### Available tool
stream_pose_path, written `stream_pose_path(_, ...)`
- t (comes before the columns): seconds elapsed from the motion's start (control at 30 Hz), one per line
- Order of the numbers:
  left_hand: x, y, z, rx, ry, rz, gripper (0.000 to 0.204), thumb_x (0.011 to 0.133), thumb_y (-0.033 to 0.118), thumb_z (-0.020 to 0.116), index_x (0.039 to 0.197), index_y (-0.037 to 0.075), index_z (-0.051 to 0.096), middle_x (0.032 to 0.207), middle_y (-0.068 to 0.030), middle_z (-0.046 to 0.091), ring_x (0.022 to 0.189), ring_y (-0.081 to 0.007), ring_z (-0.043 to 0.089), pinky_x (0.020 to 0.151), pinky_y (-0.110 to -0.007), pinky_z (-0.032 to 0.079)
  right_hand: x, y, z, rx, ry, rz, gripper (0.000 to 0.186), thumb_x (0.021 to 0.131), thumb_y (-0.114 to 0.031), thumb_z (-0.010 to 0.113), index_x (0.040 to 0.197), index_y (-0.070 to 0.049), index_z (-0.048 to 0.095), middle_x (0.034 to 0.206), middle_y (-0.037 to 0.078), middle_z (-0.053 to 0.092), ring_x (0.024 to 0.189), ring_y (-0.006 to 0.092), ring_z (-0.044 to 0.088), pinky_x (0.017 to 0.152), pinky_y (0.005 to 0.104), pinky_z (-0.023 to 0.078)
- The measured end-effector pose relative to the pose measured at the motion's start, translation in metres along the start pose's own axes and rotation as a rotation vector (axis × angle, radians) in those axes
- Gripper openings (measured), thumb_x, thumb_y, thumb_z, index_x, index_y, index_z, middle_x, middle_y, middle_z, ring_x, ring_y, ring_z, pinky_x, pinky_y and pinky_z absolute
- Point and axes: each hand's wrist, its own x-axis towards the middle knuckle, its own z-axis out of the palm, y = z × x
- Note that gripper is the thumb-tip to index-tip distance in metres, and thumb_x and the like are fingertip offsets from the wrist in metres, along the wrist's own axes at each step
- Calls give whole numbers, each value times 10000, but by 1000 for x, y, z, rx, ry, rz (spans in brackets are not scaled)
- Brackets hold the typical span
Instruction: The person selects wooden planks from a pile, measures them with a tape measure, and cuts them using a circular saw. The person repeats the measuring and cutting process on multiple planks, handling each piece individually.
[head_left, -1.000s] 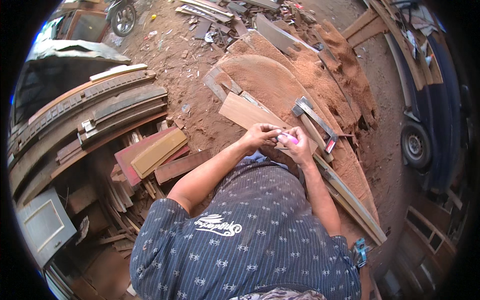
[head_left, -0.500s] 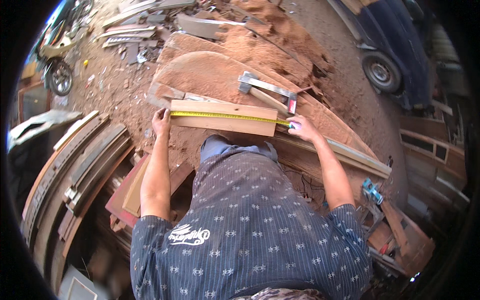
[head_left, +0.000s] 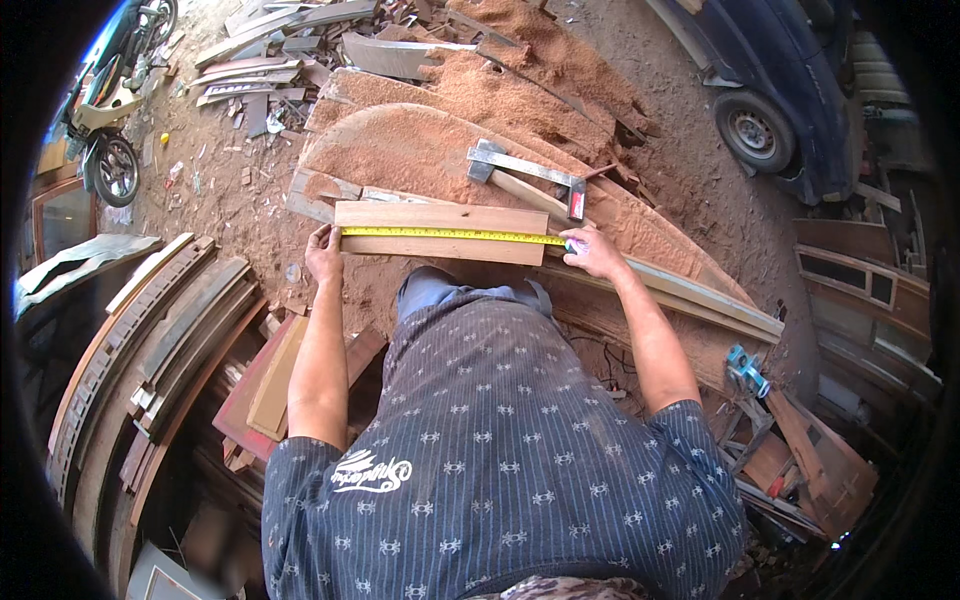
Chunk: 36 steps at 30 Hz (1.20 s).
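Note:
A yellow tape measure (head_left: 450, 235) is stretched lengthwise across a pale wooden board (head_left: 440, 216). At the board's left end, the fingers of my left hand (head_left: 324, 254) pinch the tape's tip against the edge. My right hand (head_left: 597, 253) is closed around the tape's case just past the right end, so only a bit of the case shows. Right behind the board lie a metal clamp (head_left: 530, 167) and a hammer (head_left: 483, 160), whose wooden handle slants toward my right hand. The board rests over a sawdust-covered wooden slab (head_left: 400, 130).
Long curved timbers (head_left: 140, 370) are stacked at the left. Wood offcuts (head_left: 265, 60) and a motorbike (head_left: 115, 150) stand farther back. A dark blue vehicle (head_left: 790, 80) is at the far right. A blue power tool (head_left: 747, 370) sits near my right elbow.
Both hands still hold the tape along the board. The whole scene has shifted slightly in view, and my right hand sits a little closer to the board's right end.

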Motion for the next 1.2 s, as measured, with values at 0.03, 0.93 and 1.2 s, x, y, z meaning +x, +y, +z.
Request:
stream_pose_path(0.03,-1,4,-1,21,4,6,293,905,188,767,1122,13,675,1031,-93,744,916,-149,695,848,-286,538,0,2,2,-3,3,-13,555,729,-260,814,1256,-146,683,1072,150,657,1012,299,639,928,392,511)
stream_pose_path(0.93,-257,107,182,939,-833,607,769,906,413,667,1536,108,347,1226,-179,595,1191,-363,554,980,-462,496,-9,15,2,-17,15,-128,579,715,-343,779,1241,-118,690,1071,190,695,1010,345,669,914,417,530)
stream_pose_path(1.2,-270,114,191,1041,-742,578,765,899,408,679,1525,102,365,1252,-182,602,1204,-352,563,964,-462,512,-7,12,-3,-12,-9,-191,555,749,-362,768,1226,-92,691,1117,206,710,1042,346,673,934,420,525)
